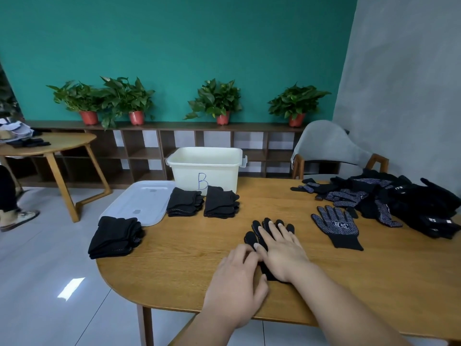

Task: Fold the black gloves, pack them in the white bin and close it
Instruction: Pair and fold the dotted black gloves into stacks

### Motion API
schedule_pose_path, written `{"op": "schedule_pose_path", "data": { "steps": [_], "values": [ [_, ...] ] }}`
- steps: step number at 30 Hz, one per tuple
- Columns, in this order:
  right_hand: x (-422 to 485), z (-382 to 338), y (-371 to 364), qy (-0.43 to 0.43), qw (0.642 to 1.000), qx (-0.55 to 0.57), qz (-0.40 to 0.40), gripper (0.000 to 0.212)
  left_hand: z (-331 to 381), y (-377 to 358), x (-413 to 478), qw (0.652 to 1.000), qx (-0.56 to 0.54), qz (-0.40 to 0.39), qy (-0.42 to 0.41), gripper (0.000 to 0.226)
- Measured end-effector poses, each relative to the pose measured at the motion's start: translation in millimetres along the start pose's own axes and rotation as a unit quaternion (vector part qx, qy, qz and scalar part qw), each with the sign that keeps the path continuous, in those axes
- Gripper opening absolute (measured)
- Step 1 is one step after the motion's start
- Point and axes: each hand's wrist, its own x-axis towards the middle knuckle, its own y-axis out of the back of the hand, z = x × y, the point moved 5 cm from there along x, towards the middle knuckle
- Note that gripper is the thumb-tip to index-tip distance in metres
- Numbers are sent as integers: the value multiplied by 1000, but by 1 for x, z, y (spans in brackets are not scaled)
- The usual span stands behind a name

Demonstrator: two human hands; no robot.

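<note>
The right hand (282, 248) lies flat with its fingers straight, pressing a black glove (255, 227) onto the tabletop (189, 260) at lower centre of the head view. The left hand (238, 283) sits just beside it with its fingers bent at the glove's left edge and its thumb near the cuff. Whether it actually pinches fabric cannot be told.

The glove's fingers point up the frame, past the right hand's fingertips. Another glove, its dotted palm up (336, 228), lies flat to the right. A loose pile of unfolded gloves (404, 203) fills the right edge. Three folded stacks (184, 202) wait at centre and left. Behind them stands the white bin (219, 176), open and marked B, with its lid (139, 206) lying beside it on the left.

The glove looks like thin knit: light, limp and likely to spring open once released. The grip dots should help the layers stay together. A sensible hold would be the cuff, lifted over toward the fingertips while the flat hand pins the middle.
</note>
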Motion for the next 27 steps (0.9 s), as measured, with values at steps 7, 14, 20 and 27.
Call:
{"op": "schedule_pose_path", "data": {
  "steps": [7, 14, 20, 27],
  "values": [
    [-34, 4, -4, 7, 1000, 7, 11, 67, 0, -4, 3, 999, 21, -36, -2, 47],
    [-76, 25, 7, 33, 953, 167, 251, 46, 2, -5, 0, 996, 62, -60, -10, 73],
    [-91, 53, -6, -30, 993, 8, 118, 68, 1, -5, 2, 996, 69, -63, 6, 81],
    [-95, 52, -5, -15, 994, 19, 111, 72, 0, -6, 1, 997, 60, -47, -1, 80]
  ]
}}
